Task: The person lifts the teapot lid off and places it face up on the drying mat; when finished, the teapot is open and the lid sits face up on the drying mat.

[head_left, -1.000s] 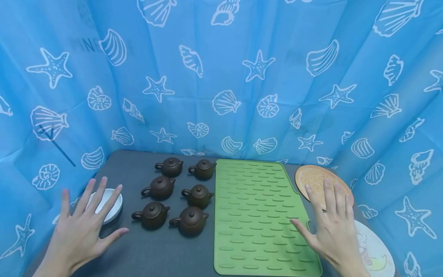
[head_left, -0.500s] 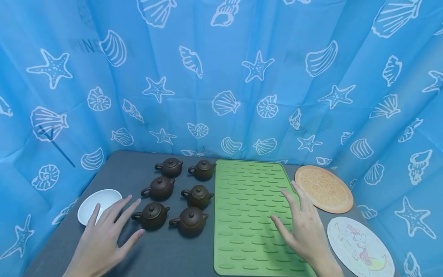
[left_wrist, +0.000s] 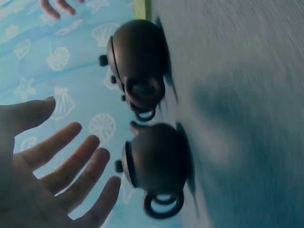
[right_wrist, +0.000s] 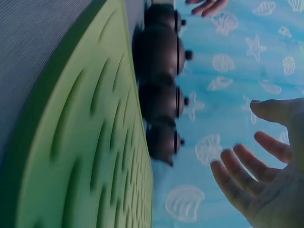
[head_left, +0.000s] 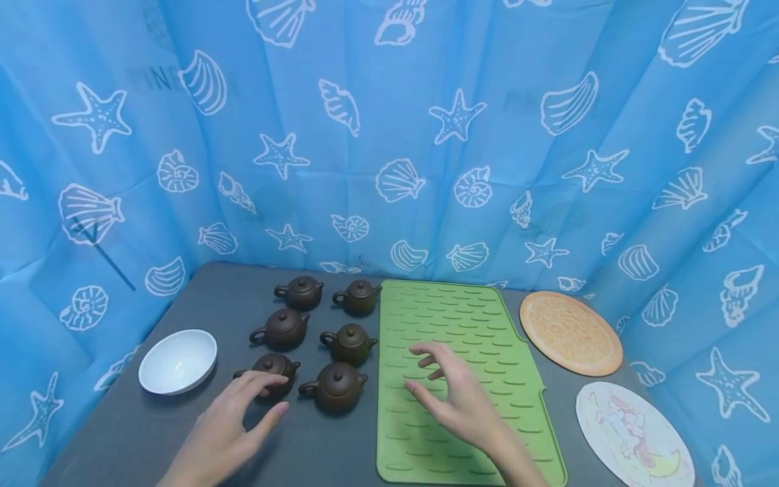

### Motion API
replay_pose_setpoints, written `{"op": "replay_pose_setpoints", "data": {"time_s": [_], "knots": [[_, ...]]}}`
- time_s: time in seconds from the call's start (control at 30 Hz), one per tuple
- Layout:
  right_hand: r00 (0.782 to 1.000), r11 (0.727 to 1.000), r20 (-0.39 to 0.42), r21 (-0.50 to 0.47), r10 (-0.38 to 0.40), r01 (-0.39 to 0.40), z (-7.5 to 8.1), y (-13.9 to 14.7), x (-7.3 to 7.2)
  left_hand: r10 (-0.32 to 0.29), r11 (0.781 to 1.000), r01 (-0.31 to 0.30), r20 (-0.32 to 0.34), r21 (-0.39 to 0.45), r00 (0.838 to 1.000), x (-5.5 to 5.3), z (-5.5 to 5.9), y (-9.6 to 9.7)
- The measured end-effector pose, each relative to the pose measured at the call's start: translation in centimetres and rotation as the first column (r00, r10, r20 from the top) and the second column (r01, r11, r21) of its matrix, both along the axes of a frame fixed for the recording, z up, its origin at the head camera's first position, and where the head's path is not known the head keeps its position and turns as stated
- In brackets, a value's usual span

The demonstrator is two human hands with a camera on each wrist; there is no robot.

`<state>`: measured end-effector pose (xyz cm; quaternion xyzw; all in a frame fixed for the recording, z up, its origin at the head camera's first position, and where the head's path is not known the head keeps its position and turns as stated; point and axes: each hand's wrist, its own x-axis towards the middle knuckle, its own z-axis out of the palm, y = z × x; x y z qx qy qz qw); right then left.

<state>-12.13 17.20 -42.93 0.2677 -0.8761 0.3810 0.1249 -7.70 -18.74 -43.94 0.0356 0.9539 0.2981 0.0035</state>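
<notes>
Several dark brown teapots stand in two columns on the grey table. My left hand (head_left: 228, 419) hovers at the front-left teapot (head_left: 276, 373), partly covering it in the head view; in the left wrist view that teapot (left_wrist: 159, 156) is apart from the loosely spread fingers. The front-right teapot (head_left: 337, 387) stands just right of it. Over the green mat (head_left: 462, 325), my right hand (head_left: 459, 402) hangs with bent, parted fingers and holds nothing. The right wrist view shows this hand (right_wrist: 261, 175) above the mat's surface, with teapots (right_wrist: 159, 54) beyond the mat's edge.
A white bowl (head_left: 178, 362) sits at the left of the table. To the right of the mat lie a round orange-brown mat (head_left: 571, 333) and a round white one with a drawing (head_left: 634, 433). A blue shell-patterned curtain (head_left: 389, 149) encloses the table.
Both hands have moved inward: the left from the bowl to the front-left teapot, the right from the round mats over the green mat. Their fingers have become less spread. The teapots stay put.
</notes>
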Motion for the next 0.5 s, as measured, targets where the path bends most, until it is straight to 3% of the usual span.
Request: {"op": "replay_pose_setpoints", "data": {"time_s": [0.07,0.2,0.33,0.5], "knots": [[0.993,0.996,0.098,-0.064,0.073,-0.067,0.0,-1.1,-0.4,-0.011,0.998,0.008,0.04,0.06,0.999,-0.2,-0.1,0.4],[0.953,0.978,0.244,-0.152,0.178,-0.144,-0.1,-3.3,-1.2,-0.008,0.985,-0.003,0.064,0.172,0.998,-0.8,-0.3,1.0],[0.911,0.965,0.346,-0.209,0.225,-0.159,-0.5,-5.5,-2.0,0.04,0.969,-0.056,0.07,0.24,0.997,-1.2,-0.6,1.8],[0.867,0.963,0.441,-0.231,0.233,-0.141,-1.4,-7.7,-3.1,0.095,0.96,-0.098,0.026,0.263,0.995,-1.6,-1.2,2.7]]}}
